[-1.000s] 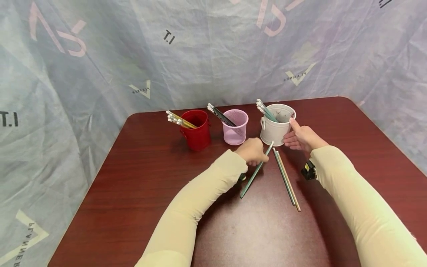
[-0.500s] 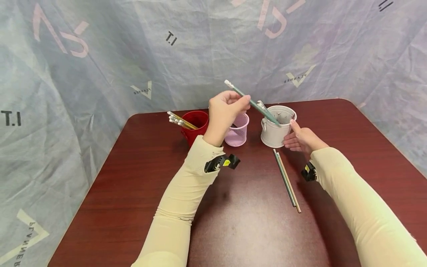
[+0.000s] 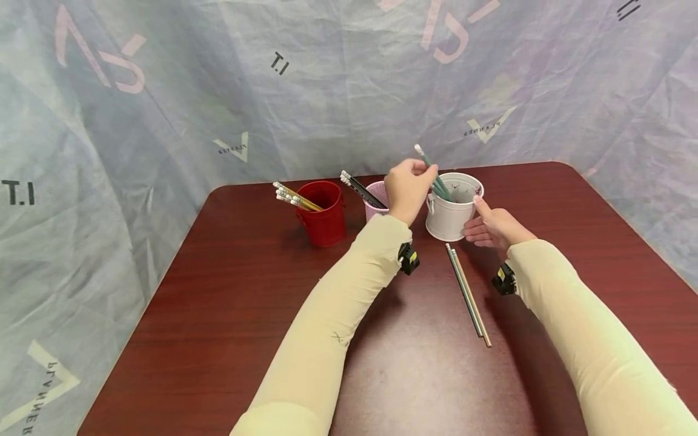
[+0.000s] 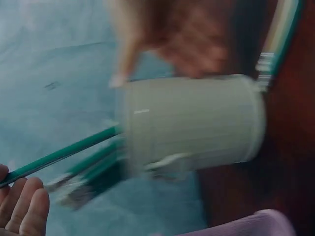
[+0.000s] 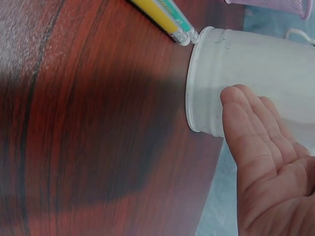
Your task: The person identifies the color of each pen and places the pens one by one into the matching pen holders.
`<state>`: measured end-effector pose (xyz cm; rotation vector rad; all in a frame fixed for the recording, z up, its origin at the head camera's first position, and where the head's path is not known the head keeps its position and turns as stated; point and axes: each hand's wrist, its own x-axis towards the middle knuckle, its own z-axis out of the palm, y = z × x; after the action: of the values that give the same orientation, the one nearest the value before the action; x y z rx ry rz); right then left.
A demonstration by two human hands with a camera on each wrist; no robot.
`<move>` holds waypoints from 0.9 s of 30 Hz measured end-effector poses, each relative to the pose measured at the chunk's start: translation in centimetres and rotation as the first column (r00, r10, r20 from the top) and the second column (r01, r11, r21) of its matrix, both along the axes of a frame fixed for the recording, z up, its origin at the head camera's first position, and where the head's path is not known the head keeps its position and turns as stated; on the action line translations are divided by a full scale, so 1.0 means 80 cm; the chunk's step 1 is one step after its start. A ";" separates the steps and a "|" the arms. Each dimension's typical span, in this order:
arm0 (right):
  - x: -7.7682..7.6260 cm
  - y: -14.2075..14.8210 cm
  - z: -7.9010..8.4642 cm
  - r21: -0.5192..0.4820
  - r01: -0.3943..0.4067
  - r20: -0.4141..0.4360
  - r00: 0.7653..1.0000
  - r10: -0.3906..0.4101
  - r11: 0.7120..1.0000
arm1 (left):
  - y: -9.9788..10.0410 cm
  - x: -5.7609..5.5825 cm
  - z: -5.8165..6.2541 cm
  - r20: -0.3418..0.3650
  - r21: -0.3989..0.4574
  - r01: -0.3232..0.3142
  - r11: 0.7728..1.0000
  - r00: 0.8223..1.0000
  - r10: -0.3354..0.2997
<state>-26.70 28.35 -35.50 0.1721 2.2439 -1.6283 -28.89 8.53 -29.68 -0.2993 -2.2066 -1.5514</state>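
Observation:
My left hand [image 3: 408, 189] pinches a green pencil [image 4: 69, 153] between thumb and fingers, its white eraser end up. The pencil's lower end is inside the white bucket [image 3: 448, 221], hidden behind its wall in the left wrist view. Several other green pencils [image 4: 93, 169] lean out of that bucket beside it. On the bucket's right side my right hand [image 3: 498, 226] rests with fingers [image 5: 253, 115] straight along the wall and thumb at the rim. A green pencil [image 3: 463, 290] and a yellow-gold pencil [image 3: 473, 300] lie side by side on the table before the bucket.
A red bucket [image 3: 322, 227] with several yellow pencils [image 3: 297, 197] stands at the left. Between the buckets is a pink mesh cup [image 3: 372, 212] with black pencils [image 3: 364, 191], partly hidden by my left hand. A printed cloth [image 3: 349, 91] hangs behind the wooden table [image 3: 245, 290].
My left hand has picked the green pencil off the table, lifted it, then carried it right to the white bucket and tipped it steeper. The right hand has stayed at the bucket.

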 end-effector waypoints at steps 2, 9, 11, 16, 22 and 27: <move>0.000 -0.002 0.000 0.010 0.003 0.001 1.000 -0.003 1.000 | 0.003 -0.001 -0.013 0.030 -0.073 0.007 0.997 1.000 -0.005; -0.005 -0.007 0.000 0.001 0.008 -0.009 1.000 -0.007 1.000 | 0.004 -0.008 -0.029 0.058 -0.116 0.005 0.993 0.998 0.001; -0.005 -0.006 0.000 -0.003 0.012 -0.010 1.000 -0.012 1.000 | 0.005 -0.010 -0.028 0.064 -0.135 0.005 0.991 0.998 0.004; -0.003 -0.007 0.001 -0.011 0.028 -0.008 1.000 -0.028 1.000 | 0.008 -0.013 -0.032 0.080 -0.217 -0.005 0.976 0.997 0.023; 0.000 -0.008 0.000 -0.019 0.041 -0.001 0.999 -0.041 0.999 | 0.013 -0.014 -0.046 0.119 -0.320 0.025 0.947 0.993 0.014; 0.002 -0.004 -0.003 -0.028 0.050 0.001 0.999 -0.050 0.998 | 0.027 -0.002 -0.069 0.337 -0.540 0.214 0.814 0.941 -0.024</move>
<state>-26.58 28.03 -35.73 0.2230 2.2319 -1.6847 -29.07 10.67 -35.23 -0.3940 -2.9422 -0.9960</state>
